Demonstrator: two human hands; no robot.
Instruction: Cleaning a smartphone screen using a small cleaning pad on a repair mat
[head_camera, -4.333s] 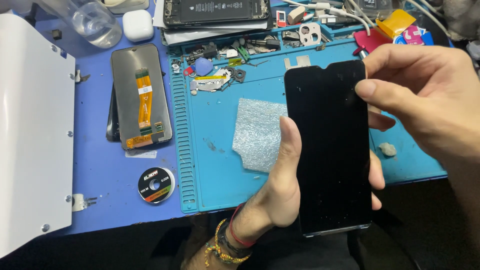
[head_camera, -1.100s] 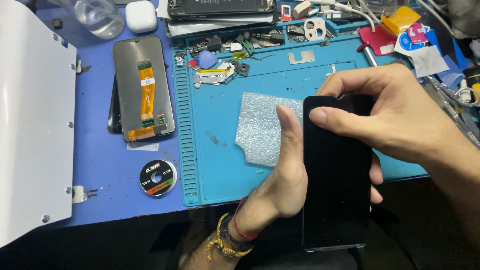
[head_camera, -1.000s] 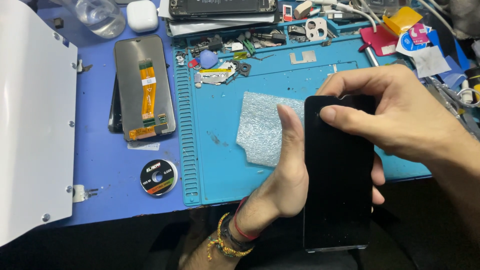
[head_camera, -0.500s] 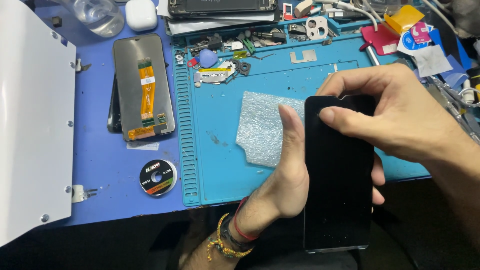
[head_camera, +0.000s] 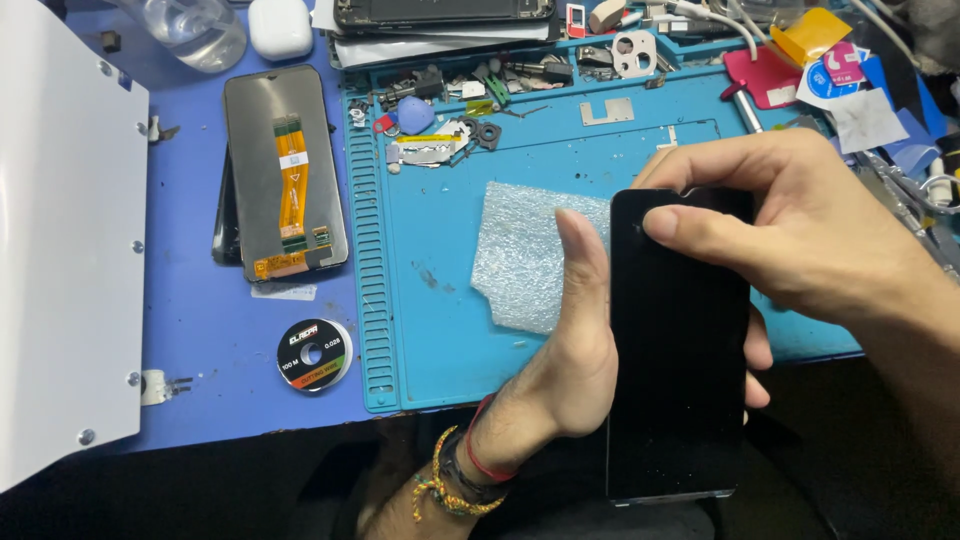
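The left hand (head_camera: 560, 370) cradles a black smartphone (head_camera: 680, 350) from below, thumb laid up along its left edge and fingers (head_camera: 757, 350) wrapped round the back, their tips peeking out on the right side. The phone is held upright over the near edge of the tabletop (head_camera: 240, 340), dark screen facing up. The right hand (head_camera: 800, 225) comes over the top end, thumb pressed flat on the glass near the upper corner, the other fingers curled behind, pinching that end. Just beside the left thumb lies a piece of foam wrap (head_camera: 525, 255) on the blue repair mat (head_camera: 440, 330). Well apart to the left rest a detached display panel with an orange flex cable (head_camera: 285, 170) and a small spool of wire (head_camera: 313, 354).
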